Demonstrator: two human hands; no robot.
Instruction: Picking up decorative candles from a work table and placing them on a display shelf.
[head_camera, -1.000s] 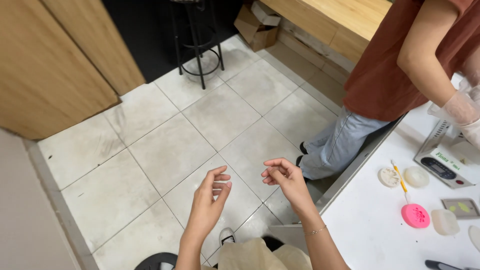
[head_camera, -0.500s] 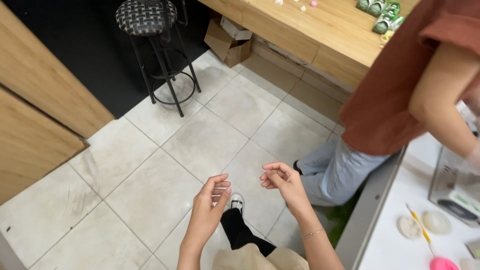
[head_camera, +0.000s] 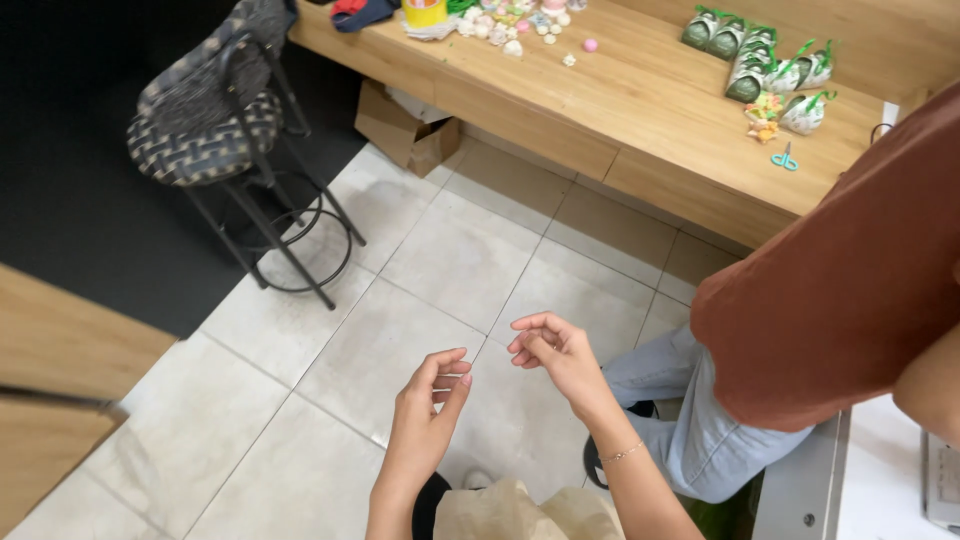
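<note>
Head view: both hands raised over the tiled floor, fingers curled toward each other, with something very fine apparently pinched between them.
Thing held: too thin to make out; perhaps a thread or a small bit, not resolved against the tiles. It sits at the fingertips, between the two hands, well above the floor.
Handling, as judged: very light and limp or tiny, easily dropped and lost; best pinched at the fingertips near its end, with little force.
Left hand (head_camera: 425, 410): fingers (head_camera: 448, 366) drawn narrow, thumb against forefinger in a pinch; what it pinches cannot be told.
Right hand (head_camera: 556, 352): fingers (head_camera: 530, 332) curled in, narrow, tips near the thumb; a thin bracelet (head_camera: 622, 453) on the wrist. Whether it grips anything cannot be told.
Floor (head_camera: 440, 255): pale square tiles below the hands; dark flooring beyond, at left.
Other person (head_camera: 840, 300): close at right, rust-red top and blue jeans; hands not shown.
Stool (head_camera: 215, 110): black frame, woven seat, well apart at upper left.
Box (head_camera: 405, 130): cardboard, on the floor under the wooden surface (head_camera: 640, 90).
On the surface: green-wrapped packets (head_camera: 755, 60), small scissors (head_camera: 785, 158), scattered pale beads (head_camera: 510, 25).
</note>
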